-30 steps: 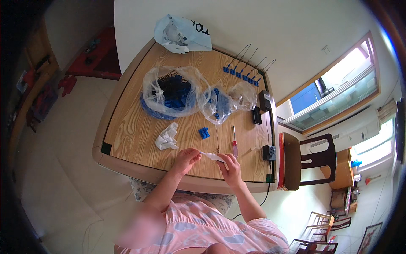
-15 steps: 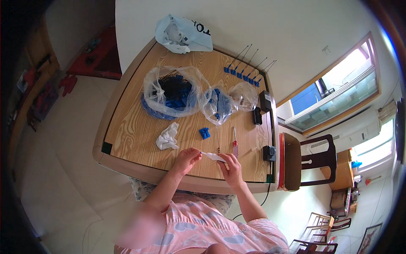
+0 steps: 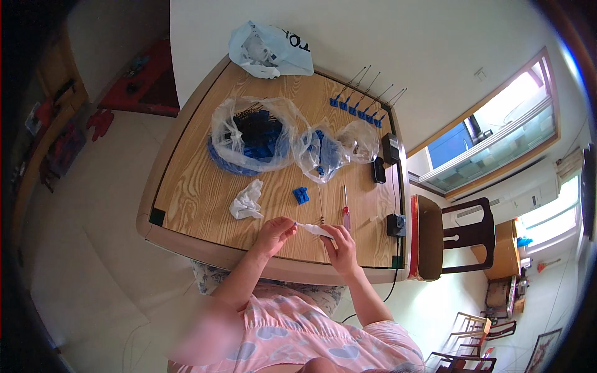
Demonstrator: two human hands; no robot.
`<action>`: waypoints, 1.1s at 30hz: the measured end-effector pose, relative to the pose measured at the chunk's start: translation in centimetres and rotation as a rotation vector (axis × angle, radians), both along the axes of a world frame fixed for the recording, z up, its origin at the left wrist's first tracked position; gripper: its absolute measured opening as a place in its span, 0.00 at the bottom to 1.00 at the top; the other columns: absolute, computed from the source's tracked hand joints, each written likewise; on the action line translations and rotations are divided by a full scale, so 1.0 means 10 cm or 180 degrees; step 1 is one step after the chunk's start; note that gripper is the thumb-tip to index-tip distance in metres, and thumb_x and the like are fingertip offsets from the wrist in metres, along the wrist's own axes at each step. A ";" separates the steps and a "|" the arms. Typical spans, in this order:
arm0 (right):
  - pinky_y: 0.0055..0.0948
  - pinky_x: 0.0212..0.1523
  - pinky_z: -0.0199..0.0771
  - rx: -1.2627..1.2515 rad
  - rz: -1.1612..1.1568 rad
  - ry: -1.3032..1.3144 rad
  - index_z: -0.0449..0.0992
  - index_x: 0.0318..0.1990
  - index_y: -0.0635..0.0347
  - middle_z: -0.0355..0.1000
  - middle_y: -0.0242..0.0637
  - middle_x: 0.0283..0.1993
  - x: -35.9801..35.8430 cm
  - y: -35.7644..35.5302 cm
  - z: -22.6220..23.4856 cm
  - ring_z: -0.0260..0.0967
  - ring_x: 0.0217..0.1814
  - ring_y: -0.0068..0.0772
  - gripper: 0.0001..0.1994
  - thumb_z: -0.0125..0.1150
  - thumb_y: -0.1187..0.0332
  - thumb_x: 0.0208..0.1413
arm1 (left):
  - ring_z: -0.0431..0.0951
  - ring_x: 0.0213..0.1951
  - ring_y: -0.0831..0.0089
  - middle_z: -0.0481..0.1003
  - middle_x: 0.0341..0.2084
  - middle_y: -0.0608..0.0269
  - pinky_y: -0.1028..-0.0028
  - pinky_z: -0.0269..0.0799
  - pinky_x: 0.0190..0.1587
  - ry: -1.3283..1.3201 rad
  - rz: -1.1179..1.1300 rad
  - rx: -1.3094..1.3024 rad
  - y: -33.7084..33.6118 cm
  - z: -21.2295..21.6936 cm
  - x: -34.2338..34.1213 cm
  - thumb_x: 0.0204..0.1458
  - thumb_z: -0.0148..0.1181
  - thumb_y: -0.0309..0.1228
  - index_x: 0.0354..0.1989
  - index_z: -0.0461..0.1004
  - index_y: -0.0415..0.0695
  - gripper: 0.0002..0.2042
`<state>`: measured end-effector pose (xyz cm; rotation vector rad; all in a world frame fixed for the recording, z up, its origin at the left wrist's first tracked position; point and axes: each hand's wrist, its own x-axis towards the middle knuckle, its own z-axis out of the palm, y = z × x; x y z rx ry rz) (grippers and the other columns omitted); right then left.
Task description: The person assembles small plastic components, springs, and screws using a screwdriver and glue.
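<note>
At the table's near edge my right hand (image 3: 340, 247) grips a small white squeeze tube (image 3: 315, 230), its narrow nozzle pointing left. The nozzle tip reaches my left hand (image 3: 277, 235), whose fingers pinch a tiny bluish piece too small to make out. Just beyond the tube lies a thin rod with a dark coiled end (image 3: 322, 219). Farther off sits a blue plastic block (image 3: 301, 196). A screwdriver with a clear reddish handle (image 3: 346, 214) lies right of the rod, and a crumpled white tissue (image 3: 247, 200) lies on the left.
Clear plastic bags (image 3: 217, 121) of blue parts and dark coiled pieces stand mid-table. Several blue blocks with upright rods (image 3: 352, 110) line the far right edge. A black adapter (image 3: 396, 225) with a cable, a black case (image 3: 379, 170) and a pale blue bag (image 3: 292, 62) are also there.
The white tube has tilted very slightly in my right hand. Both hands stay in nearly the same place, and the other things have not moved.
</note>
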<state>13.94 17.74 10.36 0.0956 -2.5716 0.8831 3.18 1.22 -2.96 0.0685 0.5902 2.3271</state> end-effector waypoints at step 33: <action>0.39 0.43 0.74 0.0057 0.0043 0.0026 0.75 0.48 0.60 0.74 0.45 0.42 -0.01 -0.01 0.03 0.72 0.42 0.50 0.13 0.63 0.75 0.54 | 0.78 0.33 0.75 0.79 0.30 0.62 0.75 0.74 0.41 0.0080 0.0048 0.0123 0.02 -0.03 0.01 0.56 0.63 0.29 0.36 0.78 0.40 0.05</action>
